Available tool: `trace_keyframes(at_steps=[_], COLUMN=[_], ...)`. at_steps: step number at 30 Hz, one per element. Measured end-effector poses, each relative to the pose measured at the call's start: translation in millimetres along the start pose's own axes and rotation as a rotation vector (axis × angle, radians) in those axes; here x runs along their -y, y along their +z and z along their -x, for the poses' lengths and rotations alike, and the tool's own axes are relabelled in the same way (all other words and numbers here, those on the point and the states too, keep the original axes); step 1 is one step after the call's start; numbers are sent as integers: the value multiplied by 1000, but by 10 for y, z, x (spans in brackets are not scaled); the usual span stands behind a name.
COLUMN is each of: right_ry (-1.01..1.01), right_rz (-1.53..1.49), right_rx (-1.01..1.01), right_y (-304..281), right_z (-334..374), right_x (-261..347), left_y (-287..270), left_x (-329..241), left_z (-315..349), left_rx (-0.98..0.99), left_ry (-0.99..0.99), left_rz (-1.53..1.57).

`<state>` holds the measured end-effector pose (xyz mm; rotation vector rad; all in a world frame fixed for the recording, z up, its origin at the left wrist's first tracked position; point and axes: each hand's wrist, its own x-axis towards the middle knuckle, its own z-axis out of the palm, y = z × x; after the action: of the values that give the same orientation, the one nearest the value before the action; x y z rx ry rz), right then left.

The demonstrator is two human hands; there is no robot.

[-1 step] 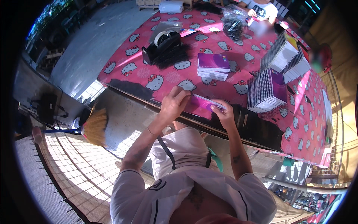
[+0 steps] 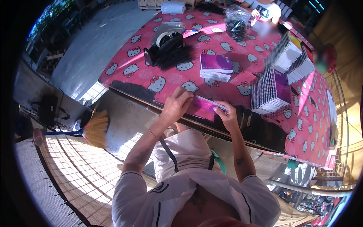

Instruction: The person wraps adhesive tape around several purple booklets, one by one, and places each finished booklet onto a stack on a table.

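Note:
A purple-covered notebook is held in front of me at the table's near edge, its long edge facing up and away. My right hand grips its right end, thumb on the cover and fingers behind. At the left end my left hand is closed, its fingertips pinched together by the notebook's corner. Whatever those fingertips hold is too small to make out. Beyond my hands lies a short stack of purple notebooks without visible coils. To the right stand tall stacks of coil-bound notebooks.
A black tape dispenser stands beside a heap of black binding coils on the pink patterned tablecloth. Clear plastic bags lie farther back, near another person at the far side. A broom is at the lower left.

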<state>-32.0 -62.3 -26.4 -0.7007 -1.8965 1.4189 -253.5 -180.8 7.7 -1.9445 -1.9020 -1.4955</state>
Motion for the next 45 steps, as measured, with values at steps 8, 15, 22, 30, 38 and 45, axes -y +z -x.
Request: trace_keyframes(at_steps=[8, 15, 22, 30, 38, 45], right_ry=[10, -17, 2, 56, 92, -32], right_rz=[38, 53, -82, -183, -40, -80], right_rx=[21, 15, -111, -82, 12, 14], right_y=[-28, -47, 178, 233, 150, 161], right_z=[3, 6, 104, 173, 176, 93], right_x=[3, -31, 212, 269, 295, 117], left_y=[-131, -87, 210, 311, 344, 416], left_x=[37, 14, -264, -281, -297, -298], left_z=[-198, -328, -5, 119, -56, -53], left_rx=[324, 432, 245, 244, 163, 112], left_ry=[-15, -15, 81, 61, 106, 170], left_rz=[161, 30, -561, -599, -727, -815])
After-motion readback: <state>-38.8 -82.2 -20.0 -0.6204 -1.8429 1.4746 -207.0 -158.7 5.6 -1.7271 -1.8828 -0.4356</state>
